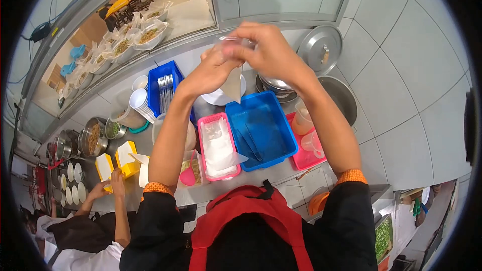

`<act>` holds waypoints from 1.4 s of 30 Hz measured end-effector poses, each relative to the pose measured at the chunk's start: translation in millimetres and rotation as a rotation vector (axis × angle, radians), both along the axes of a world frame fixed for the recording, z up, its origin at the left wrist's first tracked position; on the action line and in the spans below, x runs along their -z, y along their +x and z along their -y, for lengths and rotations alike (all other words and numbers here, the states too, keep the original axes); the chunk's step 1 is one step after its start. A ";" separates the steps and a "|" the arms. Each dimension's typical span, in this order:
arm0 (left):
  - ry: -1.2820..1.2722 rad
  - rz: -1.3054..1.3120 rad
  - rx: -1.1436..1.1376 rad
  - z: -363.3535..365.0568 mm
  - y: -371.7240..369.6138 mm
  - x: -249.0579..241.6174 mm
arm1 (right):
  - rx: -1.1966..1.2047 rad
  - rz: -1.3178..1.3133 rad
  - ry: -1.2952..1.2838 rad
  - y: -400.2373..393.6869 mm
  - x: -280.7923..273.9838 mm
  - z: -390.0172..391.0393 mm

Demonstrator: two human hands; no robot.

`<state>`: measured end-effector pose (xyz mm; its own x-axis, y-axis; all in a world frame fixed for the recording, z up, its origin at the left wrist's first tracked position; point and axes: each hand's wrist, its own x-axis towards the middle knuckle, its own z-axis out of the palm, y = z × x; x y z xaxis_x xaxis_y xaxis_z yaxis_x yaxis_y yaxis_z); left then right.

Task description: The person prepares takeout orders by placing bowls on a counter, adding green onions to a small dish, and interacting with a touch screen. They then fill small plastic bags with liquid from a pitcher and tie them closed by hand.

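Both of my hands are raised and meet above the counter. My left hand (213, 70) is closed at the neck of a small clear plastic bag (232, 88) with pale, cloudy contents. Its pointed lower end hangs beneath my fingers. My right hand (266, 45) pinches the top of the same bag, and some clear plastic shows between the fingers. Motion blurs the fingertips. Behind the bag lies a white plate (216, 98). Below the hands stand a blue basin (273, 135) with tongs (251, 143) in it and a pink basket (237, 165) of white paper sheets.
A blue cutlery tray (179, 76) and stacked white cups (139, 101) stand left. A pink tray (301, 159) with plastic jugs and a large pot (346, 101) are on the right. Paper-lined bowls (149, 36) line the window ledge. A co-worker's hands (116, 183) touch yellow-and-white boxes (129, 168).
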<state>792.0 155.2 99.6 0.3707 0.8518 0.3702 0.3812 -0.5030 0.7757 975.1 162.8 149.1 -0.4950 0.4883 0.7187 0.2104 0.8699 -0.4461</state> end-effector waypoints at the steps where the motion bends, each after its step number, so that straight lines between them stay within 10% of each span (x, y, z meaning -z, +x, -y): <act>1: -0.038 0.006 -0.031 0.1 -0.5 -3.5 | -0.073 -0.047 -0.186 -1.3 -2.3 -6.1; 13: 0.375 0.038 -0.175 8.8 -22.5 -74.3 | 0.168 -0.186 -0.361 3.2 -53.1 2.0; 15: 0.349 0.034 -0.151 7.4 -31.4 -83.2 | 0.399 -0.106 0.813 -3.4 -62.0 15.7; 18: 0.228 0.149 -0.146 28.7 -21.8 -92.0 | 0.486 0.521 1.003 -7.4 -63.9 40.0; 22: 0.417 -0.040 0.022 25.7 -28.2 -98.8 | 0.395 0.365 1.413 -14.2 -66.7 -12.8; 30: 0.548 -0.129 -0.019 48.4 -27.2 -99.2 | -0.027 0.608 1.338 12.4 -96.2 -7.2; 35: 0.301 0.204 0.104 61.0 -20.3 -106.1 | 0.133 0.341 0.795 15.4 -91.8 9.2; 42: 0.100 0.541 -0.014 67.2 -5.1 -45.9 | 0.514 0.318 0.805 -5.8 8.7 47.9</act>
